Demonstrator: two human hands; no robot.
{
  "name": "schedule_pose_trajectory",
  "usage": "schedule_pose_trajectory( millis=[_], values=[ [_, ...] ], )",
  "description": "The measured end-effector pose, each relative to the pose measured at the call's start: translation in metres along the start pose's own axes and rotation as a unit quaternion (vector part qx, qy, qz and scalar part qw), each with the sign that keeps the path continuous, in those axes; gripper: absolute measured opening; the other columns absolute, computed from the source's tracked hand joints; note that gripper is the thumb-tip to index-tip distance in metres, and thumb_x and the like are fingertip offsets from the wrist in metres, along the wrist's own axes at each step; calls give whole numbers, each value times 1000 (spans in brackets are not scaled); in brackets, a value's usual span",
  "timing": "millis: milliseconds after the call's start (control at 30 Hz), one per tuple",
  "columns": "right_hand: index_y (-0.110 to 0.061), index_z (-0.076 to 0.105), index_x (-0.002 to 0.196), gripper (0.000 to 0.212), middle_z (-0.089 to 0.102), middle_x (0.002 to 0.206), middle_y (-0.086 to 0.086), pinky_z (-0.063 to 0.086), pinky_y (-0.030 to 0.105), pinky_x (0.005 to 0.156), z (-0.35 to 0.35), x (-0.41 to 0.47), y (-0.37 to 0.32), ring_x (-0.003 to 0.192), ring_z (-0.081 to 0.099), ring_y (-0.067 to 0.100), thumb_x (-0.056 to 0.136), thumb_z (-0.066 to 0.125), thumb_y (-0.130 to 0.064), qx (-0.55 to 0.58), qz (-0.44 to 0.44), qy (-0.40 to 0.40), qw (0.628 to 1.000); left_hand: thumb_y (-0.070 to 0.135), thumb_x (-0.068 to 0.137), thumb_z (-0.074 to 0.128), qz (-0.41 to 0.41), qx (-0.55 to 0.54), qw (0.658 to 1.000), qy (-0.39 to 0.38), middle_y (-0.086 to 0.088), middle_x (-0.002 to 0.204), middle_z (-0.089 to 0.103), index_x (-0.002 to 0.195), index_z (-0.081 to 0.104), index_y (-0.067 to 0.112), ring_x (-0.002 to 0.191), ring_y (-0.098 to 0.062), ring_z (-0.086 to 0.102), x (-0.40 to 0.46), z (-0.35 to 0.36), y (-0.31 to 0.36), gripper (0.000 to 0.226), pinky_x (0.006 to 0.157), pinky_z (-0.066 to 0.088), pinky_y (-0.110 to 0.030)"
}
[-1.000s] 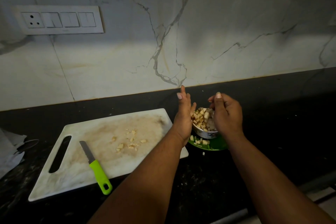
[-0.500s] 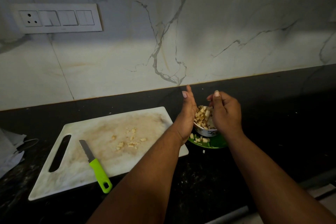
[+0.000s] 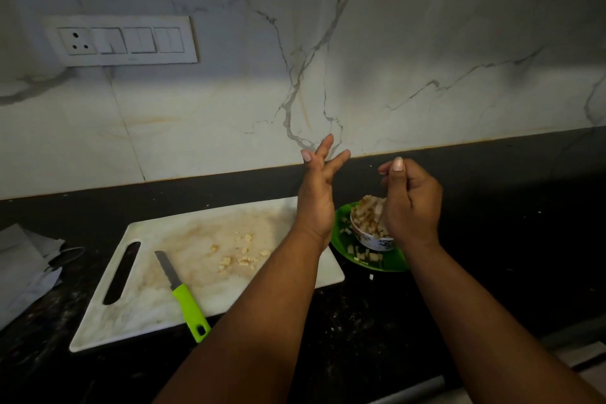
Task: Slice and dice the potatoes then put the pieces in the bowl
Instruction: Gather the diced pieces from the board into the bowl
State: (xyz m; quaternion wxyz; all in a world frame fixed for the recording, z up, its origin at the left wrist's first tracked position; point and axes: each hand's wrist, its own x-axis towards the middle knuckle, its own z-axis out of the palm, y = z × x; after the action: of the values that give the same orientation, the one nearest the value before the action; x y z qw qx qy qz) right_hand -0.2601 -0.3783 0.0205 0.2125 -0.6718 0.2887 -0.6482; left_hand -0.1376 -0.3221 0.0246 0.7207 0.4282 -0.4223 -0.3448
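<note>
Starting left of the bowl (image 3: 372, 229), the knife (image 3: 183, 298) is seen lying unused on the cutting board (image 3: 157, 311), with a few potato pieces (image 3: 242, 249) scattered closer to the bowl. The left hand (image 3: 316, 197), held upright beside the bowl half a second ago, has been lifted and its fingers spread; nothing is held. In the bowl, on a green plate (image 3: 341, 239), the diced potato is heaped, with spilled bits around it. Above the bowl's right side, the right hand (image 3: 411, 203) has also been raised, fingers curled; whether anything is pinched cannot be told. Transfer is judged nearly finished; the board's scraps remain.
</note>
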Motion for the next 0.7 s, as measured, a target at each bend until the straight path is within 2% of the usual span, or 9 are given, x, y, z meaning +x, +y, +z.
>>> schedule_pose_trajectory(
  millis=[100, 200, 267, 333, 433, 533, 600, 667, 700],
  values=[
    [-11, 70, 88, 34, 67, 79, -3, 50, 31, 65, 22, -2, -39, 77, 64, 12, 105, 43, -26, 18, -99, -93, 991, 72, 98, 42, 14, 47, 998, 46, 6, 124, 75, 132, 68, 32, 128, -11, 61, -7, -21, 30, 58, 122, 34, -44],
    [-16, 70, 86, 24, 67, 77, -11, 49, 27, 66, 57, 2, -74, 73, 63, 4, 101, 51, -15, 23, -84, -295, 951, 43, 105, 56, -6, 104, 993, 53, -4, 109, 79, 109, 78, 22, 112, -21, 72, -9, -67, 49, 31, 113, 48, -50],
    [-16, 71, 83, 20, 69, 77, -8, 52, 30, 67, 83, 5, -83, 71, 63, 6, 94, 55, -11, -53, -52, -448, 891, 43, 105, 56, -14, 143, 986, 89, -2, 108, 80, 106, 78, 25, 112, -21, 72, -13, -108, 57, 29, 113, 47, -52],
    [-20, 76, 87, 22, 71, 80, -12, 51, 22, 70, 104, -7, -81, 74, 64, 1, 88, 57, -8, -116, -44, -558, 820, 50, 105, 51, -32, 166, 978, 126, 1, 113, 79, 111, 75, 28, 114, -16, 70, -25, -147, 56, 33, 116, 44, -49],
    [-16, 77, 82, 32, 69, 68, -15, 47, 13, 65, 118, -36, -80, 66, 64, -3, 81, 52, 3, -98, -5, -635, 767, 53, 106, 43, -49, 156, 975, 148, -1, 119, 76, 118, 73, 24, 116, -13, 69, -39, -178, 49, 43, 116, 44, -43],
    [-17, 75, 76, 34, 68, 64, -8, 53, 20, 64, 122, -52, -84, 56, 62, 0, 79, 49, 5, -88, 8, -691, 717, 51, 109, 38, -15, 167, 972, 165, 1, 117, 76, 116, 73, 22, 111, -4, 69, -34, -180, 49, 46, 107, 47, -33],
    [-17, 74, 77, 31, 69, 67, -7, 54, 23, 67, 124, -58, -86, 59, 62, 0, 80, 51, 3, -91, 2, -712, 696, 50, 108, 38, 30, 216, 961, 169, 4, 112, 77, 115, 75, 20, 108, 1, 69, -27, -180, 45, 48, 104, 47, -31],
    [-19, 75, 79, 27, 68, 71, -15, 49, 17, 71, 128, -64, -86, 69, 61, -4, 81, 55, -1, -115, -38, -691, 713, 56, 107, 37, 31, 220, 959, 179, 6, 108, 78, 112, 77, 22, 110, 0, 69, -23, -189, 41, 53, 109, 46, -37],
    [-20, 75, 81, 25, 67, 74, -17, 47, 17, 72, 130, -64, -84, 73, 60, -6, 82, 56, -4, -125, -50, -656, 743, 61, 106, 35, 20, 209, 960, 183, 7, 108, 79, 111, 77, 25, 113, -3, 68, -23, -195, 39, 55, 112, 44, -41]
  ],
)
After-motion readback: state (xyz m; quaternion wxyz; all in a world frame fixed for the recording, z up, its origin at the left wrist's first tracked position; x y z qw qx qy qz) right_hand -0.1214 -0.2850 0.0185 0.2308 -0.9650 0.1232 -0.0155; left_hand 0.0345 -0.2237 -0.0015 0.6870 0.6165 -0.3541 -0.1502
